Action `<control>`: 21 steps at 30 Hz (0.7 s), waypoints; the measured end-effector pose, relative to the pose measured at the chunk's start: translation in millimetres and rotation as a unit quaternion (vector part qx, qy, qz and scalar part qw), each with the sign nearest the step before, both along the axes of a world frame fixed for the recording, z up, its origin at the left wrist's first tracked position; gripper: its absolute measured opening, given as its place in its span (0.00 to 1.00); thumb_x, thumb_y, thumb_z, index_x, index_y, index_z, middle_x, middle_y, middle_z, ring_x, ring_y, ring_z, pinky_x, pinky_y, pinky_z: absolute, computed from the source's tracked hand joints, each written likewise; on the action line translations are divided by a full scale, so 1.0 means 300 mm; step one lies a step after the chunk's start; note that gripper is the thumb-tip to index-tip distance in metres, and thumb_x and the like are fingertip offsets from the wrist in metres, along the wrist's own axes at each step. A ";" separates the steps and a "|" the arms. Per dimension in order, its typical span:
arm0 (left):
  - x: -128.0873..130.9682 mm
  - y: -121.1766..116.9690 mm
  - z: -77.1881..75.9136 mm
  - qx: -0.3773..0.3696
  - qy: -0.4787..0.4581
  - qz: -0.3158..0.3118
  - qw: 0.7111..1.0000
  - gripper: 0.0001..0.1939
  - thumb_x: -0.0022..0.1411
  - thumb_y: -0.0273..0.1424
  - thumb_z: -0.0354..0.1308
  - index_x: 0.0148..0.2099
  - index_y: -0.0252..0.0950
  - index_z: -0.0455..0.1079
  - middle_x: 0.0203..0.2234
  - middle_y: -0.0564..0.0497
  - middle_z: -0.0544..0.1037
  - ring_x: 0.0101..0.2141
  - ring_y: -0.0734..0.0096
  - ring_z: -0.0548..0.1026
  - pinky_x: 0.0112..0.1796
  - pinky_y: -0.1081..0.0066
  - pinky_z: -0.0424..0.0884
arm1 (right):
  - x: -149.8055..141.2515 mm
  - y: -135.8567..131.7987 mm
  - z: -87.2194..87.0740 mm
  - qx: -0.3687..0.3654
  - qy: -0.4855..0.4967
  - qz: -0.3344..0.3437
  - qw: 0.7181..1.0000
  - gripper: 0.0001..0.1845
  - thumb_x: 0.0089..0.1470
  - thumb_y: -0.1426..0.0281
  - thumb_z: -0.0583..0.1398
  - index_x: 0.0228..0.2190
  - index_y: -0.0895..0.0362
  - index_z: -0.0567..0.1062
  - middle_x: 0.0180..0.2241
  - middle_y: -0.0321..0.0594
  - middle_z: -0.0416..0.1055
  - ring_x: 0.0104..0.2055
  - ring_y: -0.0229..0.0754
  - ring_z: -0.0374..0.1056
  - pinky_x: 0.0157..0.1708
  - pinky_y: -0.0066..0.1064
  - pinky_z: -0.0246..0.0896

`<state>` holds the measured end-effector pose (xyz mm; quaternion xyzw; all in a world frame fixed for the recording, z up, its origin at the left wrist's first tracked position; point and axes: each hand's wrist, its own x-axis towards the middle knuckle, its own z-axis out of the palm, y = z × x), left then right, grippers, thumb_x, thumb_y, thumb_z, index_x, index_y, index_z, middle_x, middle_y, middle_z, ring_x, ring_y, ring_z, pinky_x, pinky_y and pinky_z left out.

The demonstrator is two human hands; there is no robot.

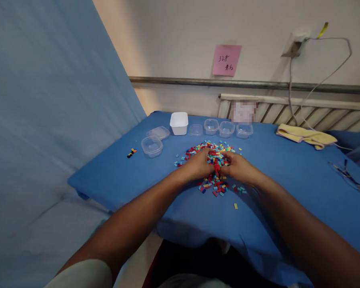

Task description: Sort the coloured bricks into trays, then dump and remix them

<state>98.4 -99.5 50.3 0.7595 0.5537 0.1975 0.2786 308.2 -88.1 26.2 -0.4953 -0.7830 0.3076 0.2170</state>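
Note:
A heap of small coloured pieces [211, 147], red, blue, yellow and teal, lies in the middle of a blue-covered table [288, 180]. My left hand [198, 165] rests on the left side of the heap with its fingers curled into the pieces. My right hand [237, 167] rests on the right side, fingers curled in the same way, and the fingertips of both hands nearly meet over the heap. What the fingers hold, if anything, is hidden. A single yellow piece [235, 206] lies apart near the front.
A white tub [179, 123], several clear small containers [226, 129], a clear tub [151, 146] and a lid [159, 132] stand behind the heap. A few dark pieces [131, 153] lie at left. A yellow cloth [306, 136] and glasses [346, 174] are at right. A blue curtain [48, 120] hangs left.

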 end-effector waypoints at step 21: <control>-0.254 0.267 0.038 -0.055 -0.004 -0.243 0.969 0.62 0.39 0.40 0.83 0.76 0.38 0.65 0.71 0.39 0.73 0.71 0.41 0.70 0.71 0.51 0.66 | 0.177 0.226 0.074 -0.024 -0.087 0.120 0.989 0.59 0.45 0.53 0.80 0.73 0.54 0.70 0.73 0.53 0.70 0.73 0.67 0.67 0.74 0.59 0.61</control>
